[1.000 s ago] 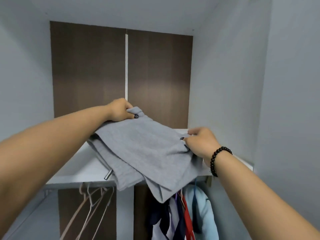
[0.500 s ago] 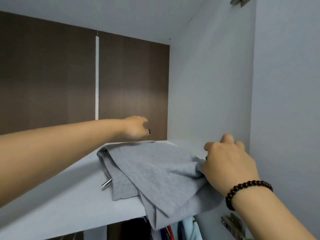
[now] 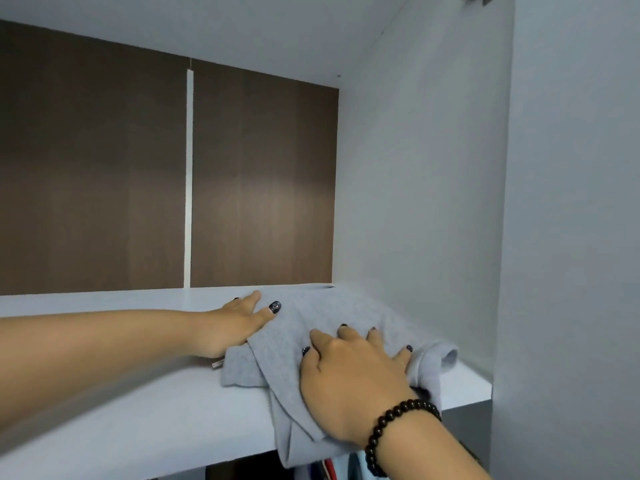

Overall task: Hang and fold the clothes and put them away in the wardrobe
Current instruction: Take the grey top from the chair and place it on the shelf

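Note:
A folded grey garment (image 3: 311,313) lies on the white upper shelf (image 3: 138,410) of the wardrobe, near the right wall. One corner of it hangs over the shelf's front edge. My left hand (image 3: 239,323) rests flat at the garment's left edge, fingers apart, thumb on the cloth. My right hand (image 3: 349,375), with a dark bead bracelet on the wrist, lies flat on top of the garment with its fingers spread. A small metal piece (image 3: 217,364) shows under the cloth's left corner.
The wardrobe's brown back panel (image 3: 259,185) has a white vertical strip. The white side wall (image 3: 415,202) stands right beside the garment. Below the shelf's front edge, tops of hung clothes (image 3: 329,467) show. The shelf stretches away to the left.
The garment has moved from held in the air onto the shelf and further in. Both hands have let go of their grip and now lie flat on it.

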The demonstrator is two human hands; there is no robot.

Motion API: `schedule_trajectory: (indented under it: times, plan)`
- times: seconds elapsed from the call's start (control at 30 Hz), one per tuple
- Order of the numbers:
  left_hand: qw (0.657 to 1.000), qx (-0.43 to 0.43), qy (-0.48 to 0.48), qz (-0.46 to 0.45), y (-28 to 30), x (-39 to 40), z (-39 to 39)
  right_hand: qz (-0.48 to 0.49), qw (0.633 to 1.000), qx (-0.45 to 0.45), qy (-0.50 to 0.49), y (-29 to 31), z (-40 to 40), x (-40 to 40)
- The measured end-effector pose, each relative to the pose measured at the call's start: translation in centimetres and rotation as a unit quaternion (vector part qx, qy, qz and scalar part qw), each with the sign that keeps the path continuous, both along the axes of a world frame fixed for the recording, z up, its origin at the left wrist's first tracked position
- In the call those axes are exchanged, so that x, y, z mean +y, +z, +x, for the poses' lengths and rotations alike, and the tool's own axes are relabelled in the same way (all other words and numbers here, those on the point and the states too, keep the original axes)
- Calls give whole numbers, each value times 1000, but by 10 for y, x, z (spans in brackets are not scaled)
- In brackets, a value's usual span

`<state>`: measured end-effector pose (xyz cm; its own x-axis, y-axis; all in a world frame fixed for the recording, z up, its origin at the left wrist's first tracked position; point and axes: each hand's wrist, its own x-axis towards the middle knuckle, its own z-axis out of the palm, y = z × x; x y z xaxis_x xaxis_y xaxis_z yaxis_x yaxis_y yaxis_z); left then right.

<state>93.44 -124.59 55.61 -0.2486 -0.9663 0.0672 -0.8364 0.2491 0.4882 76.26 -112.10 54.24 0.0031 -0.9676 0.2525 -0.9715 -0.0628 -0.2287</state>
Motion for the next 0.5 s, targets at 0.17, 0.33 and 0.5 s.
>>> schedule_trajectory:
  times: [0.17,0.33,0.5]
  plan:
    - [998,50,-22,26,-3,-36,-33,15,998,-11,-66,5,-16,-19]
    - [995,88,-13,41,-6,-46,-46,12,997,-28,-66,2,-28,-29]
    - [993,102,60,3,-11,-28,-41,-10,998,-26,-62,-2,-31,-25]
